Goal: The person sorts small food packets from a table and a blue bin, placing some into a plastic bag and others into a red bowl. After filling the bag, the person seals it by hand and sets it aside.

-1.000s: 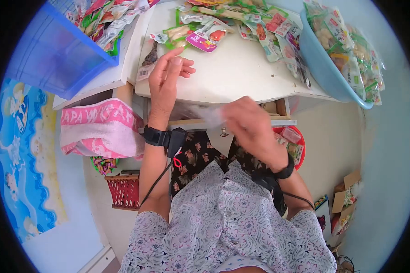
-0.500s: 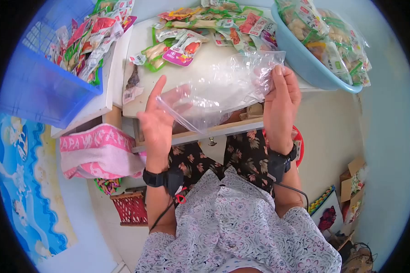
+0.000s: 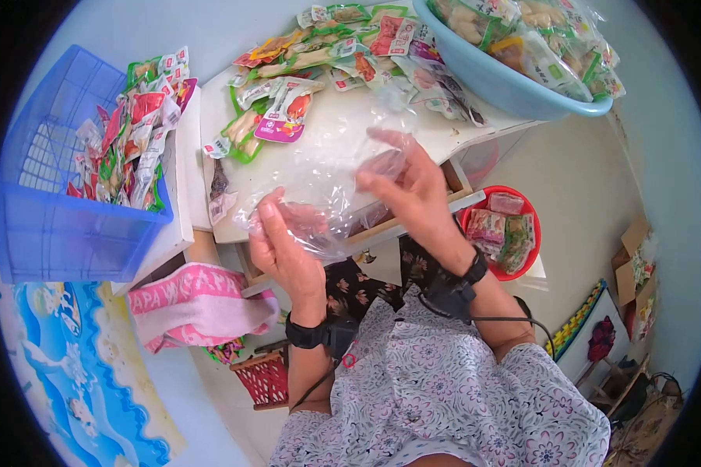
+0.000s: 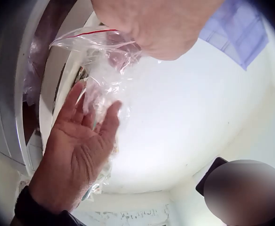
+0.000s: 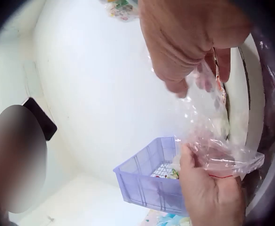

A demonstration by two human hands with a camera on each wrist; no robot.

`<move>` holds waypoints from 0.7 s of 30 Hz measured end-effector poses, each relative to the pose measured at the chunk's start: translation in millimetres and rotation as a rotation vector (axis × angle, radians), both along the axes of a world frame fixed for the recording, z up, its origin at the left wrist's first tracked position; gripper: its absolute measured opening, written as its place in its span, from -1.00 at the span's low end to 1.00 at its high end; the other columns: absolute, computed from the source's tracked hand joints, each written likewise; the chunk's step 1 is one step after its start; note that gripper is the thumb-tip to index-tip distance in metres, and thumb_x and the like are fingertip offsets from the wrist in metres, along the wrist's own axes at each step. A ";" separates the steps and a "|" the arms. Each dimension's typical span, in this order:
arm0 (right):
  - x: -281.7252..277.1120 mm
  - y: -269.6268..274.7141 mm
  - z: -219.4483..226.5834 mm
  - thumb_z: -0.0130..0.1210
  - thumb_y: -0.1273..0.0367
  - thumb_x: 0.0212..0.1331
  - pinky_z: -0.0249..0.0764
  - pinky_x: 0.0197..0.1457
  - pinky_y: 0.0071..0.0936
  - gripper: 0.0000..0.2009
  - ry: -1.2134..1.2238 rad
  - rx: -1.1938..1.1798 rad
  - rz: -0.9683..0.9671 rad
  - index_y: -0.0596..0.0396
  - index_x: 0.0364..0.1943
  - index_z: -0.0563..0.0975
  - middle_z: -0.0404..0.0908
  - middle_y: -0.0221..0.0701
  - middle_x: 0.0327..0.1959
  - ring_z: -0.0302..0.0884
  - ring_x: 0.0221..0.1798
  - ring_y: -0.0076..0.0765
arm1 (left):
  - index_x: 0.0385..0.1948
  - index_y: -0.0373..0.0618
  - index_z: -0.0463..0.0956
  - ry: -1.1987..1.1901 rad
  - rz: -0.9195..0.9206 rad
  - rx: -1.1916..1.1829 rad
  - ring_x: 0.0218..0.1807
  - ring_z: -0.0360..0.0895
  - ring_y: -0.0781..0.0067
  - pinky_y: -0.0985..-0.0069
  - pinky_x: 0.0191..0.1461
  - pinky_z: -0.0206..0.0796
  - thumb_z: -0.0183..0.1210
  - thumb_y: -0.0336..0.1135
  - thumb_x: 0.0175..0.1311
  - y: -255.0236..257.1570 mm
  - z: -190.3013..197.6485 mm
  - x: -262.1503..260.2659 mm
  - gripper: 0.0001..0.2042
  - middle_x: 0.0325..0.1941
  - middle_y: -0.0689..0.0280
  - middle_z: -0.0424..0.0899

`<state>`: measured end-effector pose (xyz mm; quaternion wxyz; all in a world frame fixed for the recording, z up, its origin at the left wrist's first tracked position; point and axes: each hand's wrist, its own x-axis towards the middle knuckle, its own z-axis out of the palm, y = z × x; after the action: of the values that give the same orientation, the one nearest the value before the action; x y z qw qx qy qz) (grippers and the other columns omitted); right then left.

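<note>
A clear zip-lock bag (image 3: 319,187) with a red line along its mouth spans the space between both hands, over the table's front edge. My left hand (image 3: 292,253) grips it near the mouth, thumb in front and fingers seen through the film; the right wrist view shows this left hand (image 5: 212,193) by the red line. At the bag's other end, my right hand (image 3: 413,187) has thumb and fingers spread apart, with film between them. The left wrist view shows that right hand (image 4: 81,146) palm up, fingers loosely bent against the crumpled plastic.
Several sealed food packets (image 3: 288,109) lie across the white table (image 3: 241,210). A blue crate (image 3: 78,233) of packets stands left, a light-blue basin (image 3: 506,82) of packets back right. Below the tabletop, a drawer (image 3: 397,229) stands pulled out. A red basin (image 3: 533,226) sits on the floor.
From a blur by the drawer, the bag was spread wide between the hands, then drawn together. The right hand has moved in toward the left, its fingers parting from their earlier pinch.
</note>
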<state>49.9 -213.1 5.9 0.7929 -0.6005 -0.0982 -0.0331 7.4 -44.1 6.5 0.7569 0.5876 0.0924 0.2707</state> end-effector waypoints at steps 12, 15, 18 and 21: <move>15.2 -49.0 13.5 0.16 0.47 0.41 0.66 -0.07 -0.49 -0.61 0.163 0.086 -0.073 0.25 0.27 0.41 0.75 -0.20 -0.16 0.73 -0.19 -0.38 | 0.27 -0.27 0.47 0.138 0.024 -0.050 -0.61 0.48 0.54 0.56 -0.56 0.35 -0.09 -0.08 0.67 41.3 -12.9 6.5 -0.56 -0.46 0.27 0.63; 8.9 -29.0 14.8 0.16 0.44 0.43 0.62 -0.15 -0.53 -0.58 0.041 0.026 -0.113 0.21 0.31 0.41 0.73 -0.28 -0.21 0.70 -0.24 -0.46 | 0.26 -0.29 0.48 0.171 0.067 -0.049 -0.64 0.44 0.58 0.59 -0.59 0.29 -0.10 -0.09 0.67 29.6 -5.2 5.7 -0.56 -0.49 0.29 0.61; 5.4 -26.6 11.6 0.16 0.41 0.45 0.50 -0.30 -0.62 -0.64 0.046 -0.099 -0.075 0.18 0.25 0.47 0.68 -0.42 -0.33 0.59 -0.34 -0.61 | 0.24 -0.32 0.48 0.168 0.075 -0.032 -0.67 0.34 0.64 0.61 -0.63 0.15 -0.11 -0.11 0.68 19.3 -1.0 6.3 -0.56 -0.56 0.38 0.51; 18.5 -32.5 2.5 0.17 0.40 0.45 0.36 -0.43 -0.68 -0.75 0.070 -0.075 -0.141 0.17 0.12 0.55 0.60 -0.54 -0.42 0.47 -0.43 -0.71 | 0.23 -0.34 0.49 0.127 0.039 0.005 -0.69 0.22 0.71 0.63 -0.66 0.00 -0.11 -0.13 0.69 25.9 -3.7 4.1 -0.57 -0.64 0.48 0.37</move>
<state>68.3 -245.6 8.3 0.7686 -0.6358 -0.0294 -0.0642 11.5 -18.3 2.8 0.7427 0.6036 0.1507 0.2477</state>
